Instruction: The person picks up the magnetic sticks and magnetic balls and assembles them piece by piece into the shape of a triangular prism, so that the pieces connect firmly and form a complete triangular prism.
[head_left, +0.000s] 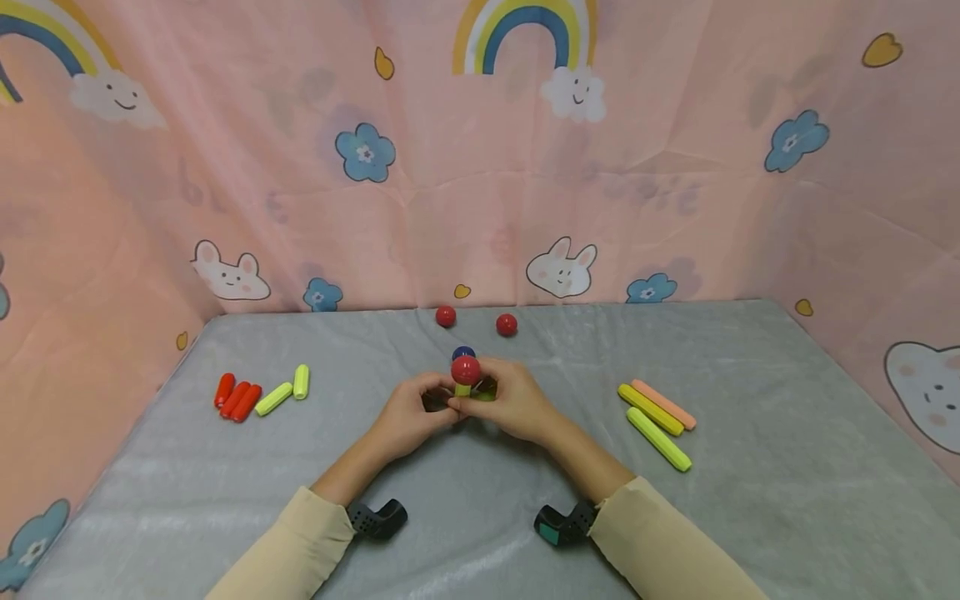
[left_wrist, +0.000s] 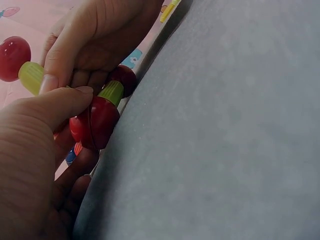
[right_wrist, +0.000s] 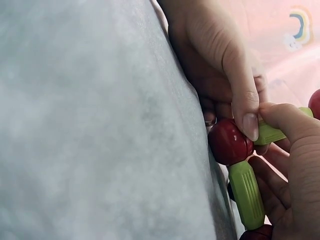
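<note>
Just below the middle of the frame, a ball-and-stick toy [head_left: 466, 370] looks partly built.
Left hand [head_left: 408, 417] and right hand [head_left: 519, 402] both pinch it, red balls [right_wrist: 230, 142] and green sticks [right_wrist: 246, 195] joined; whether the blue ball [head_left: 462, 352] behind is attached cannot be told. Seemingly left to add: two loose balls [head_left: 446, 316] beyond, short sticks [head_left: 235, 400] at left, long sticks [head_left: 651, 410] at right.

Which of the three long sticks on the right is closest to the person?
The lime-green stick; the yellow stick and the peach stick lie farther back.
</note>
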